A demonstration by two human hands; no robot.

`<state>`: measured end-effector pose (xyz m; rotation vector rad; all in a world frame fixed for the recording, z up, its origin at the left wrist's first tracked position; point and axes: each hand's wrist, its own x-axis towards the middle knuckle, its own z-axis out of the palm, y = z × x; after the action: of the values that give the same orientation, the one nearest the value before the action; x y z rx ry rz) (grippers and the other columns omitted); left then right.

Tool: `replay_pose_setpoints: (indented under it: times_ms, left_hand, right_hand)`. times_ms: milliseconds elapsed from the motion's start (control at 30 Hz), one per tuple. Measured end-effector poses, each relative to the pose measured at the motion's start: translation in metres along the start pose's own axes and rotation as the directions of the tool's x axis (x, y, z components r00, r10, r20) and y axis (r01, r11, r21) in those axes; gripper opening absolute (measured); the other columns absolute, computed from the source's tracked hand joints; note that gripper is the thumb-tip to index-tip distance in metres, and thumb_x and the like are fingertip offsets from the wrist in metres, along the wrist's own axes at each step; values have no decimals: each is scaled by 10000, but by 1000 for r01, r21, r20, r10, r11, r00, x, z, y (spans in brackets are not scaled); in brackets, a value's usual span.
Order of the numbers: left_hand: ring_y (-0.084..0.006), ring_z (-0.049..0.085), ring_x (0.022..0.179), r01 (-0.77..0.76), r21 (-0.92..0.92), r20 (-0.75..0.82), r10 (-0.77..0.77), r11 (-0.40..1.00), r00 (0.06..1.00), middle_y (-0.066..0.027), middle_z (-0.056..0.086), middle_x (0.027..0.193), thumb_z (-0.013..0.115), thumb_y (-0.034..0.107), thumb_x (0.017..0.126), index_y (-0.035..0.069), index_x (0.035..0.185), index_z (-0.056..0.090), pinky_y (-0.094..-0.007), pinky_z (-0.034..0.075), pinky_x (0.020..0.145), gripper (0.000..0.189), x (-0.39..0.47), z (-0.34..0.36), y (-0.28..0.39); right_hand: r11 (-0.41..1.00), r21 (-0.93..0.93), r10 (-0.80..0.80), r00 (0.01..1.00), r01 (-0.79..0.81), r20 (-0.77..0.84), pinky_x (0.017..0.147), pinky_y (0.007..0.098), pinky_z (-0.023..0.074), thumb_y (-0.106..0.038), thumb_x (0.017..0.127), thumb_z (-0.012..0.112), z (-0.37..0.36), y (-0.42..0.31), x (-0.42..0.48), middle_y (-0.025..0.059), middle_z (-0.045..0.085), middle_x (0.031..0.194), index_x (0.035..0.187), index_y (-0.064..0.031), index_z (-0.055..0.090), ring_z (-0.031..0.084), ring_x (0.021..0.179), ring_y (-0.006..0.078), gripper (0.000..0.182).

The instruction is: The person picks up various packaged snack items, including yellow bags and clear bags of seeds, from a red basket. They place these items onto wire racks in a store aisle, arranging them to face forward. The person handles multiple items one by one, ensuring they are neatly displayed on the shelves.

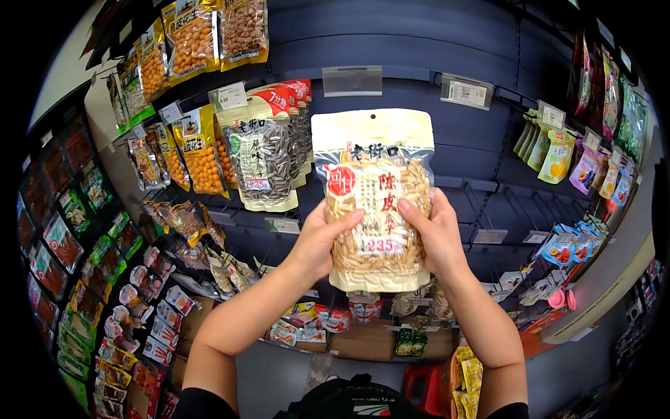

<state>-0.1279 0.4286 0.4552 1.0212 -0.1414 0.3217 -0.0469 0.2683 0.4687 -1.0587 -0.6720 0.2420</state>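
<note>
Both my hands hold up a clear-fronted bag of pale seeds in the shell (pixel 379 209), its cream top and printed front turned towards me. My left hand (pixel 319 235) grips the bag's left side with the thumb across the front. On the opposite edge my right hand (pixel 439 225) does the same, and the fingers of both hands are hidden behind the bag. Left of it on the rack hang bags of dark striped sunflower seeds (pixel 264 162), with red corners on those behind.
Dark shelf panels (pixel 398 31) with hooks and price-tag holders (pixel 466 91) stand behind the bag. Yellow bags of coated peanuts (pixel 196 146) hang left; dried-fruit pouches (pixel 557 154) hang right. Below are a red plastic stool (pixel 419 382) and an orange basket of yellow packets (pixel 468 374).
</note>
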Motion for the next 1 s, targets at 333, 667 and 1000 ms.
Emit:
replay_pose_setpoints:
  times_ms: [333,667,1000]
  left_hand:
    - [-188,593,1016,-90,17,105,88,996,991,-104,579,1134,622,24,831,27,1215,416,-349,510,858,436,44,-23,22]
    - [-188,597,1017,-92,78,121,82,993,989,-110,578,1146,578,31,854,27,1229,427,-346,509,867,405,69,-40,38]
    - [-186,595,1003,-104,86,86,96,991,992,-109,584,1124,624,26,826,13,1199,428,-342,493,872,422,62,-46,39]
  right_hand:
    - [984,-25,-178,984,178,11,758,282,517,-79,846,639,14,7,46,121,594,994,1047,30,443,591,896,126,302]
    - [987,32,-157,988,157,8,771,283,515,-88,849,641,27,14,71,124,586,1018,1057,25,434,593,902,130,315]
    - [984,47,-172,985,171,26,780,281,512,-90,855,633,29,24,73,122,586,1026,1066,21,433,592,914,128,311]
